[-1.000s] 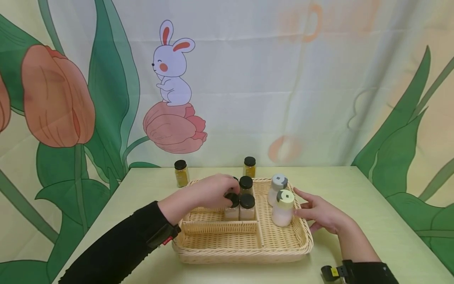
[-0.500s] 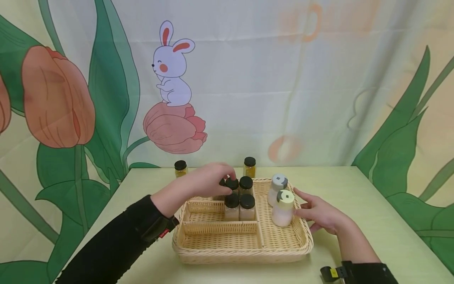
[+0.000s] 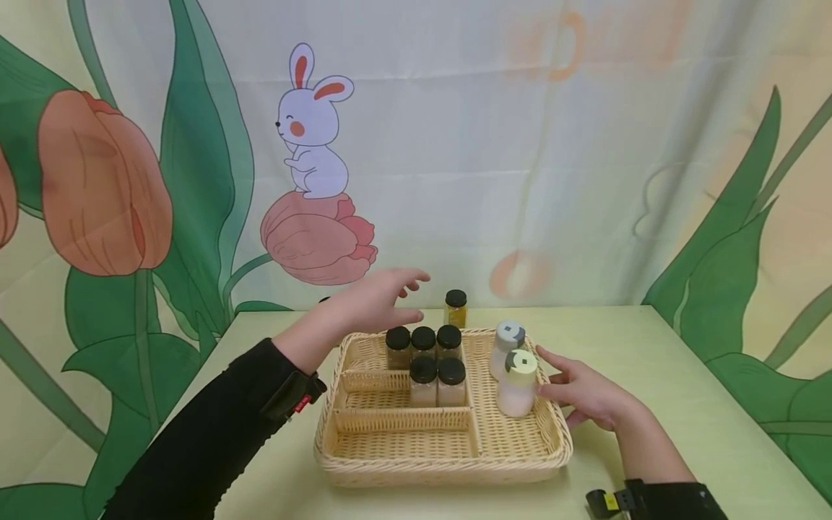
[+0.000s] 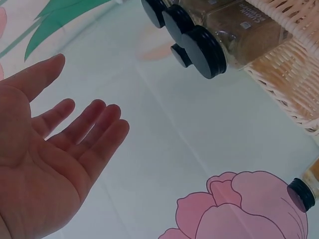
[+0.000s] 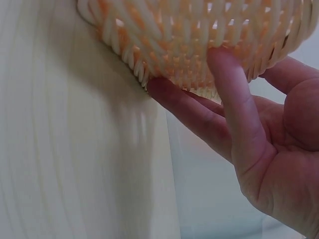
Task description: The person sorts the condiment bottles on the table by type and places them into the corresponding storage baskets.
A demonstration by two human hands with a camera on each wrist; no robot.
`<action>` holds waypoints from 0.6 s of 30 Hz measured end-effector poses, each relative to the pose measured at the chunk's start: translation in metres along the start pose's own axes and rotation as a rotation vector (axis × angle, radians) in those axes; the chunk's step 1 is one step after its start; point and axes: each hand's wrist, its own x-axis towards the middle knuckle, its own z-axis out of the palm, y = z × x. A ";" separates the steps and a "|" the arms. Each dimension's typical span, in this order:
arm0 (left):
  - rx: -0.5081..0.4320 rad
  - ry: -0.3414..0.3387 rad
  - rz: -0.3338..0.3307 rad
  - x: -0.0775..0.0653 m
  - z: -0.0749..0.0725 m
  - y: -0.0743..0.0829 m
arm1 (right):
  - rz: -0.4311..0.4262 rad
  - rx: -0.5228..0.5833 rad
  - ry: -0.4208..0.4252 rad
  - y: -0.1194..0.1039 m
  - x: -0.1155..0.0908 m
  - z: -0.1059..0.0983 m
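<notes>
My left hand (image 3: 373, 302) hovers above the back left of a wicker basket (image 3: 442, 473), fingers spread and holding nothing. In the left wrist view the same hand (image 4: 65, 149) faces palm-up against the backdrop, apart from the jars. Several black-lidded spice jars (image 3: 424, 383) stand grouped in the basket's left compartments. Two whitish bottles, one with a yellow lid (image 3: 520, 365) and one with a grey lid (image 3: 510, 334), stand in the right compartment. My right hand (image 3: 594, 396) rests on the basket's right side, its fairly straight fingers (image 5: 232, 94) touching the woven outer wall.
Behind the basket a jar with yellow contents (image 3: 456, 310) stands on the pale table (image 3: 650, 347). A second jar behind is mostly hidden by my left arm; its black lid (image 3: 324, 299) just shows. A printed cloth backdrop (image 3: 442, 144) hangs at the table's back edge.
My left hand has let go of a black-lidded jar in the basket, then risen up and back with fingers spreading. The right hand stays at the basket's side.
</notes>
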 end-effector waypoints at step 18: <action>0.083 0.068 -0.141 0.029 -0.003 -0.006 | -0.001 -0.015 0.001 0.002 0.001 0.000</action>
